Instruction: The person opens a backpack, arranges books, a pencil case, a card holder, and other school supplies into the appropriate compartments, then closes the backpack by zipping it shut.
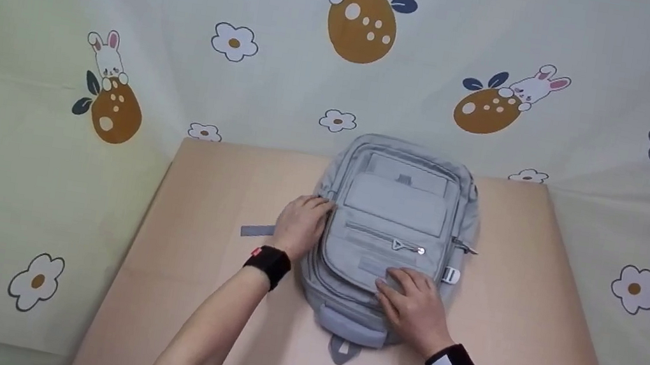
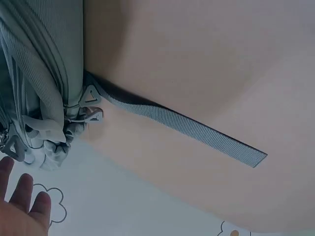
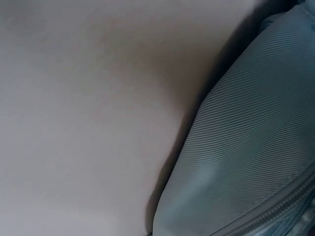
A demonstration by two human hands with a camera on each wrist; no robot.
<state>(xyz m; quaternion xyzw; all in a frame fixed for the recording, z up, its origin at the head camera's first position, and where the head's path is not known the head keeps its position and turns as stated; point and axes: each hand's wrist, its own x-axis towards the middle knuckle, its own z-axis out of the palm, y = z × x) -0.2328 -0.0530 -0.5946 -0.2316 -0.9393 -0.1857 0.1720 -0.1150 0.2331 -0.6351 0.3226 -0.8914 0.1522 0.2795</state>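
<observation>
A grey backpack (image 1: 396, 203) lies front side up, its grab handle (image 1: 352, 325) toward the near side. At its left edge, my left hand (image 1: 301, 224) touches the side by the main zipper. In the left wrist view the loosely bent fingers (image 2: 22, 196) of that hand are close to a zipper pull (image 2: 15, 147). My right hand (image 1: 416, 305) rests on the lower right of the front pocket, fingers slightly bent. The right wrist view shows the bag's ribbed side fabric (image 3: 246, 123) and a zipper (image 3: 275, 211), but no fingers.
The backpack lies on a tan table (image 1: 186, 290). A grey strap (image 2: 197, 132) stretches out from the bag's left side. On the right side are a white buckle (image 1: 451, 275) and a zipper pull (image 1: 465, 246). A patterned cloth (image 1: 260, 95) hangs behind the table and at both sides.
</observation>
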